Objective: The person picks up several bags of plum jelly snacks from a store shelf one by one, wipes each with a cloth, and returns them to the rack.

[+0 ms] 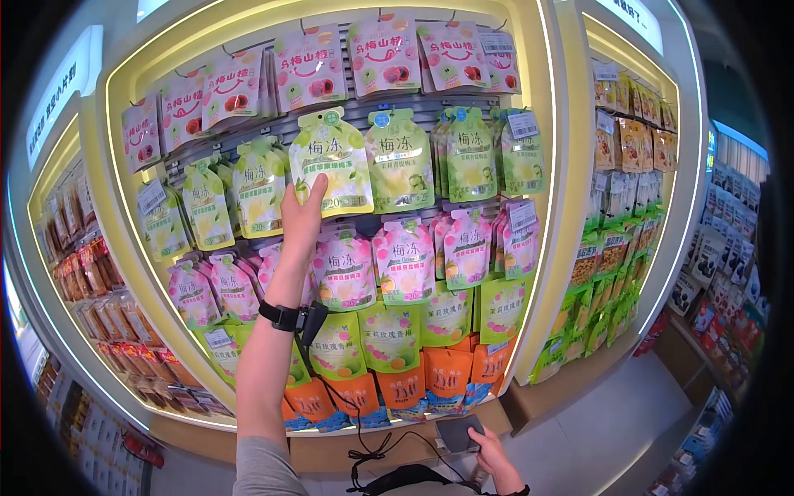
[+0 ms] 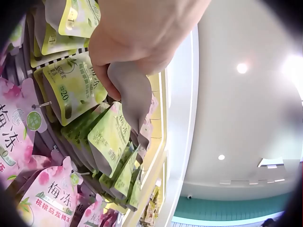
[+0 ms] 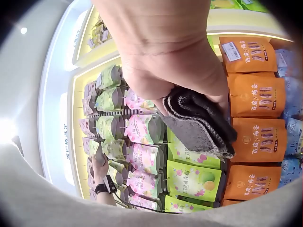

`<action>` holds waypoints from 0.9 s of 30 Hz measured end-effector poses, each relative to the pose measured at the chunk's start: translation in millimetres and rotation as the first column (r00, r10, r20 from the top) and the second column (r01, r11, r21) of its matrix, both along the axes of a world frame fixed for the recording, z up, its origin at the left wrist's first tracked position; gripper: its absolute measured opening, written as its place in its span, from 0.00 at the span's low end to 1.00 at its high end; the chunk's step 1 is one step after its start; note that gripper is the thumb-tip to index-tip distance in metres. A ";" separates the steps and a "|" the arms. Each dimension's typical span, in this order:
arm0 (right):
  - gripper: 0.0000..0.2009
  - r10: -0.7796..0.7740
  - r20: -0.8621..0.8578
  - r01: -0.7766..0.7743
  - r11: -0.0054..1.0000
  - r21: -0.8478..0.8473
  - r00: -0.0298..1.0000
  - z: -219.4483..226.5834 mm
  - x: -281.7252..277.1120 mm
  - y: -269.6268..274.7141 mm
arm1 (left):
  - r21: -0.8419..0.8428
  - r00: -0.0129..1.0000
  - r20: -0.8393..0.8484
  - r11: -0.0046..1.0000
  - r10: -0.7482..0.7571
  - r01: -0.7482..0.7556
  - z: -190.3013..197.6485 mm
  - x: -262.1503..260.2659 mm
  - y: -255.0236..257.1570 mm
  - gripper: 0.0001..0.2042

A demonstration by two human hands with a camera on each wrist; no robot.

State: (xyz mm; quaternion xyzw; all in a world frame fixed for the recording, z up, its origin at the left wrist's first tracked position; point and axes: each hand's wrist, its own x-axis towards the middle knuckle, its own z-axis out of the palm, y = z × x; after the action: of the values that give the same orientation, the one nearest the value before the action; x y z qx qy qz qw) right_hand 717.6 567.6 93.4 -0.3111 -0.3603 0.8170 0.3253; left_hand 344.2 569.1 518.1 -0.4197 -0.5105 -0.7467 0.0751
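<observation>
My left hand (image 1: 301, 213) reaches up to the shelf and pinches a pale green jelly pouch (image 1: 337, 149) by its lower left edge, thumb across the front. This pouch stands out ahead of the green pouches in its row. The left wrist view shows its grey edge (image 2: 132, 90) under the hand, with the fingers partly hidden. Low down by my body, my right hand (image 1: 495, 459) grips a folded dark grey cloth (image 3: 194, 123), its layers showing in the right wrist view.
Pink-and-white packets (image 1: 310, 70) hang above, pink pouches (image 1: 404, 258) below. Lower still are green bags (image 1: 390, 337) and orange bags (image 1: 424, 374). A black cable (image 1: 331, 388) trails from the left wrist strap (image 1: 285, 316). More racks stand either side.
</observation>
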 end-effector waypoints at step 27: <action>0.19 0.215 0.042 -0.216 0.976 0.017 0.976 17.4 -23.2 -4.7 | -0.067 1.000 -0.002 0.998 -0.021 0.021 -2.0 -26.1 7.0 0.25</action>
State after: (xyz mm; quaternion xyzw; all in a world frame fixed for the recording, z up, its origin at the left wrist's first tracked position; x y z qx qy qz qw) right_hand 694.4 562.9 110.8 -0.2828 -0.4071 0.8372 0.2310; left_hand 318.2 576.1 516.1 -0.4284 -0.5309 -0.7292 0.0538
